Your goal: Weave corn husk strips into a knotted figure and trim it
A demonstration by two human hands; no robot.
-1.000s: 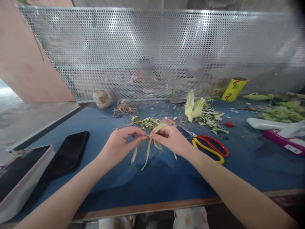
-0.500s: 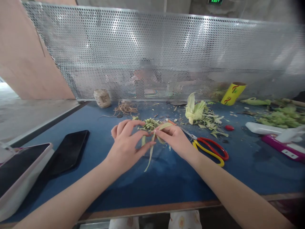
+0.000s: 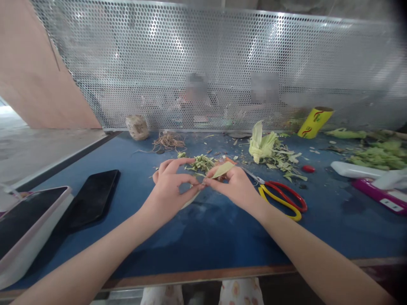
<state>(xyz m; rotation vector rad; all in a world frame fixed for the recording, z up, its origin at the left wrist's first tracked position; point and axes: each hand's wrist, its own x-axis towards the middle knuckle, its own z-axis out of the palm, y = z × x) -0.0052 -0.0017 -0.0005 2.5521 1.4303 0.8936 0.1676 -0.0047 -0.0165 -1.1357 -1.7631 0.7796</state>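
Note:
My left hand (image 3: 170, 186) and my right hand (image 3: 233, 186) meet fingertip to fingertip above the blue table (image 3: 216, 237). Both pinch thin pale green husk strips (image 3: 221, 170). One strip end sticks up over my right fingers, and another hangs down below my left hand. Just beyond the hands lies a small heap of cut green strips (image 3: 201, 162).
Red and yellow scissors (image 3: 280, 195) lie right of my right hand. A husk pile (image 3: 269, 150), a yellow roll (image 3: 314, 122) and more greens (image 3: 378, 154) are at the back right. A black phone (image 3: 92, 199) and a tablet (image 3: 25, 224) are on the left. A perforated metal screen (image 3: 203, 67) closes the back.
The strips that hung loose below the hands are now gathered up between the fingers. My left hand has closed in over them next to my right hand.

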